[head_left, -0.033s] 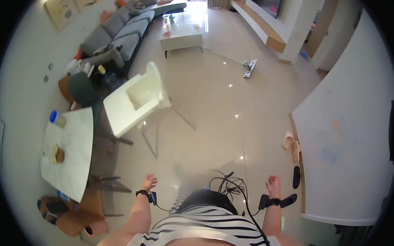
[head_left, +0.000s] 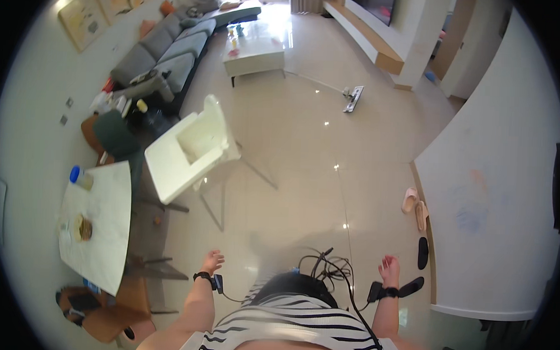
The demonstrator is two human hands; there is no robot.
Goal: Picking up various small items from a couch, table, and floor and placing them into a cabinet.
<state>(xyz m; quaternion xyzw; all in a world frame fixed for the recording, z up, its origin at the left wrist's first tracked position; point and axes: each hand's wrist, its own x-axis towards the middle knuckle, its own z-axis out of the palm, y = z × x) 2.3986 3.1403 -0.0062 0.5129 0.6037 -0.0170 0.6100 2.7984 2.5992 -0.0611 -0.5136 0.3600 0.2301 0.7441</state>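
Note:
Low on the left, my left hand point(head_left: 213, 261) is held out over the floor, fingers apart and nothing in it. My right hand point(head_left: 389, 270) is raised at the other side, its fingers loosely spread and slightly curled, also holding nothing. Each wrist wears a black strap with a small dark box point(head_left: 217, 284) wired to it. Black cables point(head_left: 332, 263) lie in a loose coil between the hands, touching neither. A white high chair point(head_left: 191, 148) with a tray stands ahead and to the left, out of reach of my left hand.
A marble-topped table point(head_left: 109, 200) with a blue-lidded jar point(head_left: 79, 176) and chairs stands left. Pink slippers point(head_left: 409, 200) and dark ones point(head_left: 423, 253) lie by the curved white wall. Farther off are a flat mop point(head_left: 353, 99), a white coffee table point(head_left: 253, 60) and a grey sofa point(head_left: 139, 56).
The view has tilted slightly, so the high chair and the near table sit a little lower in the picture. Both hands keep nearly the same pose.

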